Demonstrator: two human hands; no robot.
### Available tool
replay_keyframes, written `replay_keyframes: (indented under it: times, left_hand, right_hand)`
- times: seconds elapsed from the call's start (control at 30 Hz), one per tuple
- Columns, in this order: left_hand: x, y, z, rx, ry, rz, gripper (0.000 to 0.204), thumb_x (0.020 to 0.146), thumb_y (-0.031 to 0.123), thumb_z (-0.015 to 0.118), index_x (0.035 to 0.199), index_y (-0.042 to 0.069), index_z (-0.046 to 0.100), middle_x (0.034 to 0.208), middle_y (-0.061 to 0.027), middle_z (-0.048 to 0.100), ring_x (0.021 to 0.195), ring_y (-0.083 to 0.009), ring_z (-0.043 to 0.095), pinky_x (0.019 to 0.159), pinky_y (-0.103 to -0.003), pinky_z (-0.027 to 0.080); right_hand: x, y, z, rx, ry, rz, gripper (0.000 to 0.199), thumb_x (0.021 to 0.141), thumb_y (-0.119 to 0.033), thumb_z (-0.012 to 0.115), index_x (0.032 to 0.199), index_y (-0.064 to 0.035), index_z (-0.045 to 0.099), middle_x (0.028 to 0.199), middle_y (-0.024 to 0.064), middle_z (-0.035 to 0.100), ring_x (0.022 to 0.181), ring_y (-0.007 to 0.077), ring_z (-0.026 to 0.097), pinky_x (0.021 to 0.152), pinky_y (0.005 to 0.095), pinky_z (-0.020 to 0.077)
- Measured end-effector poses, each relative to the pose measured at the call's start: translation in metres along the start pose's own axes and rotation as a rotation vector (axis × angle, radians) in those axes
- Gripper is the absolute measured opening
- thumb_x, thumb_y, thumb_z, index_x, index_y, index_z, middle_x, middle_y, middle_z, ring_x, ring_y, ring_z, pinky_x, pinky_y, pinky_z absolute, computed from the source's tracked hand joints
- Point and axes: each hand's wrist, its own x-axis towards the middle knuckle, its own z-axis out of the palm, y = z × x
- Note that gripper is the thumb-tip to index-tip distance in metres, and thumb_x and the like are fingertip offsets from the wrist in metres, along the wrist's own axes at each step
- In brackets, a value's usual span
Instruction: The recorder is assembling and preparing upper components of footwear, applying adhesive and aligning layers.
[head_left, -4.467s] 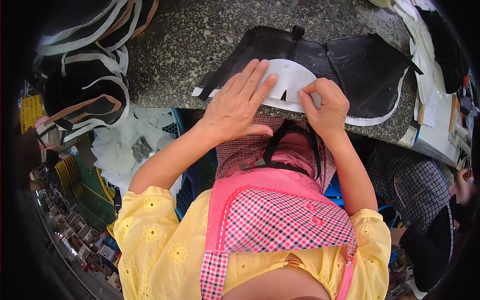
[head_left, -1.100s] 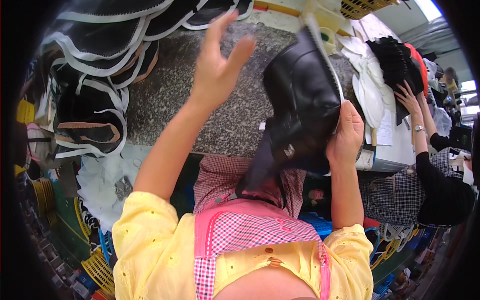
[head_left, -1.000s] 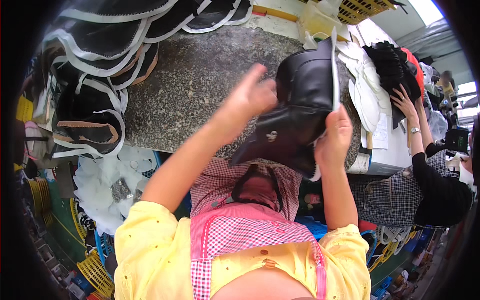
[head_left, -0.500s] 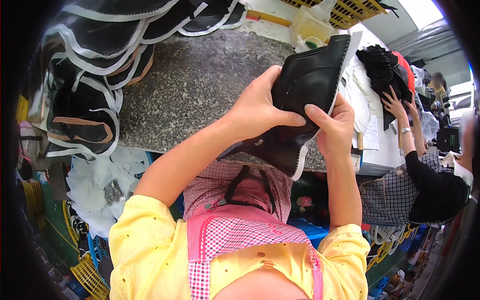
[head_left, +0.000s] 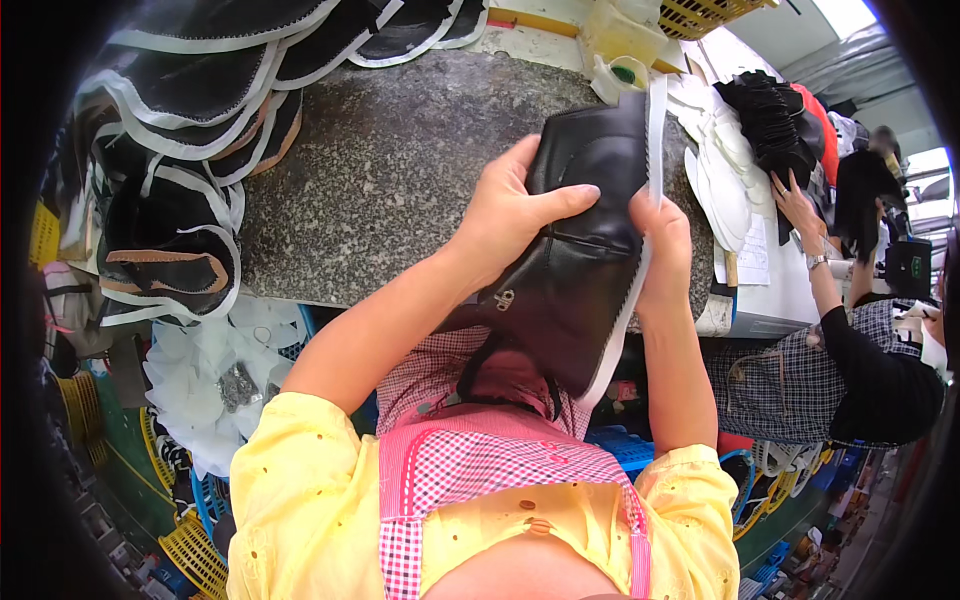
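A black leather shoe upper [head_left: 585, 255] with a white zigzag-cut lining edge hangs over the front of the stone-topped table, held between both hands. My left hand [head_left: 520, 205] grips its left side, thumb lying across the leather and fingers behind. At the white edge on the right, my right hand [head_left: 665, 250] is closed on the upper, its fingers mostly hidden behind. A small metal ornament shows low on the leather's left part.
Black uppers with white edges [head_left: 190, 80] are heaped at the table's left on the speckled stone top [head_left: 400, 150]. White cut pieces [head_left: 728, 170] and a cloudy plastic container [head_left: 620, 40] lie to the right. A co-worker's hand [head_left: 797, 212] handles black pieces [head_left: 765, 120] farther right.
Both hands have turned the upper, so its outer face and ornament show more. My right thumb has moved off the leather's face to the edge. The co-worker has lifted a black piece.
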Motion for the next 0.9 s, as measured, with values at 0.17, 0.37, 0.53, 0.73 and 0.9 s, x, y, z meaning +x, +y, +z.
replay_keyframes:
  times: [0.17,0.37,0.53,0.73,0.9]
  left_hand:
    - [0.002,0.0,0.002,0.483,0.094,0.297,0.038,0.069,0.005,0.067,0.102,-0.002,0.05,0.093,-0.0071,0.059,0.084,-0.0106,0.056,0.075,-0.024,0.046]
    - [-0.002,0.001,-0.001,0.517,0.026,0.201,0.048,0.069,0.011,0.07,0.108,-0.002,0.047,0.097,-0.0085,0.058,0.089,-0.0134,0.054,0.079,-0.026,0.044]
    - [-0.017,0.004,-0.016,0.529,-0.228,0.128,0.074,0.062,0.009,0.075,0.122,-0.003,0.035,0.11,-0.0103,0.052,0.099,-0.016,0.051,0.088,-0.029,0.04]
    - [-0.017,0.005,-0.016,0.292,-0.054,0.025,0.07,0.059,0.001,0.074,0.119,0.0,0.039,0.108,-0.0083,0.053,0.099,-0.0153,0.051,0.089,-0.03,0.04]
    - [-0.024,-0.003,-0.014,0.523,-0.022,0.238,0.071,0.059,0.001,0.074,0.12,0.001,0.038,0.112,-0.009,0.051,0.102,-0.0152,0.05,0.09,-0.03,0.039]
  right_hand:
    - [-0.007,0.004,0.004,-0.165,-0.014,-0.021,0.032,0.07,-0.003,0.065,0.1,0.0036,0.054,0.091,0.0088,0.061,0.075,0.0138,0.059,0.068,0.0259,0.0491]
    - [0.004,0.018,-0.011,0.011,-0.036,0.125,0.023,0.081,-0.015,0.055,0.094,0.0034,0.058,0.086,0.0093,0.062,0.07,0.0141,0.061,0.066,0.0265,0.05]
    - [-0.002,0.021,-0.007,0.018,0.057,0.104,0.03,0.085,-0.023,0.054,0.096,0.0048,0.057,0.088,0.0101,0.062,0.075,0.015,0.061,0.069,0.0273,0.05]
    - [-0.02,0.014,-0.006,-0.22,-0.078,0.045,0.027,0.073,-0.01,0.067,0.095,0.0032,0.058,0.088,0.0079,0.063,0.074,0.0111,0.059,0.069,0.0236,0.0473]
    - [-0.019,0.016,-0.002,-0.145,-0.069,0.073,0.025,0.072,-0.007,0.068,0.093,0.0027,0.06,0.086,0.0077,0.063,0.074,0.011,0.059,0.069,0.0236,0.0474]
